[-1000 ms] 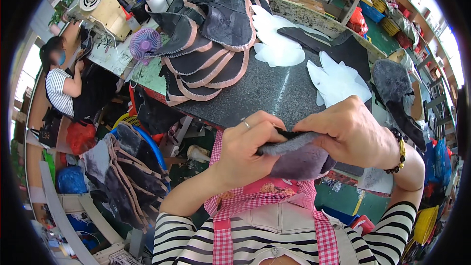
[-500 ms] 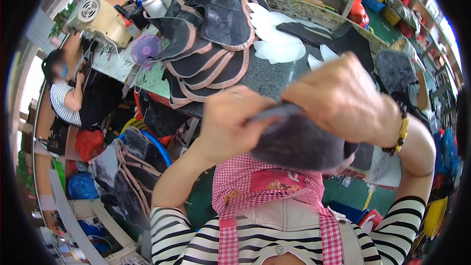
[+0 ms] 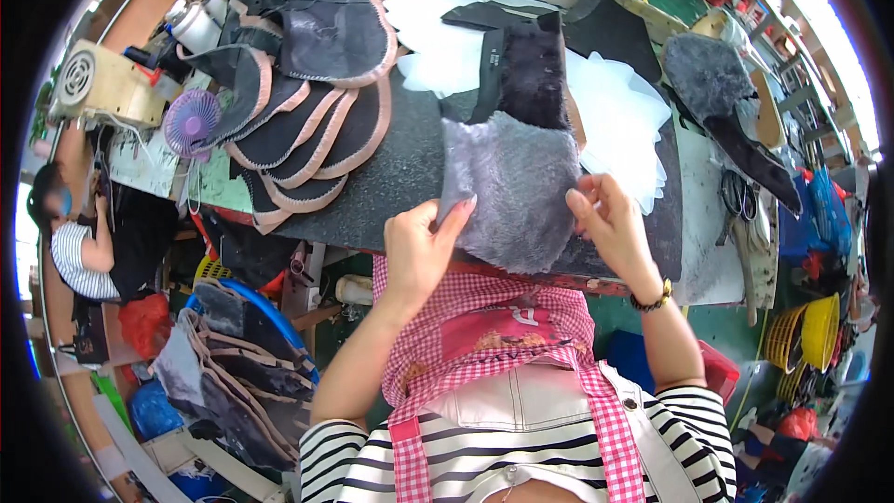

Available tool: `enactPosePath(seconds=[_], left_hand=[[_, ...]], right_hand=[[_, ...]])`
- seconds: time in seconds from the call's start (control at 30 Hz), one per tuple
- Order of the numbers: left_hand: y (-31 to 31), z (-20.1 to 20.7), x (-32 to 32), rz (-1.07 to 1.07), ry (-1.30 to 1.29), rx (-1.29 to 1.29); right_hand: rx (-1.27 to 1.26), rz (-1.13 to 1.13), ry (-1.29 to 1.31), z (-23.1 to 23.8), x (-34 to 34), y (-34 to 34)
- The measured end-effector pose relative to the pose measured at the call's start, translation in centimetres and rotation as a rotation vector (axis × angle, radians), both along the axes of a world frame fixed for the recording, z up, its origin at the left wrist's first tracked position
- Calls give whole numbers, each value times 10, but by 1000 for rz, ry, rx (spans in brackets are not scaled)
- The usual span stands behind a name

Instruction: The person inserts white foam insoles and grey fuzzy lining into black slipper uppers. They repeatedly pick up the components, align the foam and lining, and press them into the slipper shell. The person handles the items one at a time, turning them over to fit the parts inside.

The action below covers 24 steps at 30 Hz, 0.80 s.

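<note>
A grey fur piece (image 3: 512, 191) with a darker panel at its far end lies spread on the dark work mat (image 3: 410, 154) in front of me, pile side up. My left hand (image 3: 416, 247) pinches its near left side, thumb on top and fingers hidden underneath. At its right edge, my right hand (image 3: 613, 224) has thumb and curled fingers closed on the rim. White leaf-shaped sheets (image 3: 619, 121) fan out past its right side, and more white sheets (image 3: 424, 28) lie beyond it on the left. A black flat piece (image 3: 610, 33) rests at the far side.
Dark pieces with pink stitched borders (image 3: 326, 126) are piled on the left, near a purple fan (image 3: 191, 121) and a sewing machine (image 3: 107, 84). Another grey fur piece (image 3: 708, 70) and scissors (image 3: 738, 197) lie right. A person (image 3: 82, 247) sits at far left.
The fur piece, bunched and raised close to me before, is now lowered and spread on the table. Both hands have moved down and apart to its sides. The view has shifted right.
</note>
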<state>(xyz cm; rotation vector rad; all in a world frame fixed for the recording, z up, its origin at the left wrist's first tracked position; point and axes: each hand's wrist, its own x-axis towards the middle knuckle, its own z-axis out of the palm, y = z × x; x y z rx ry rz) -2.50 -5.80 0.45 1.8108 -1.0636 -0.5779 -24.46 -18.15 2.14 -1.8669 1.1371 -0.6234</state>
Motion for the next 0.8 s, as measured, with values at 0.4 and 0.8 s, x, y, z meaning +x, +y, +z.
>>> enactPosePath(seconds=[0.4,0.8], left_hand=[[-45,17,65,-854,-1387,-357],[-47,6,63,-938,-1421,-301]], right_hand=[[75,289,-161,4,20,11],[-240,442,279,21,32,11]])
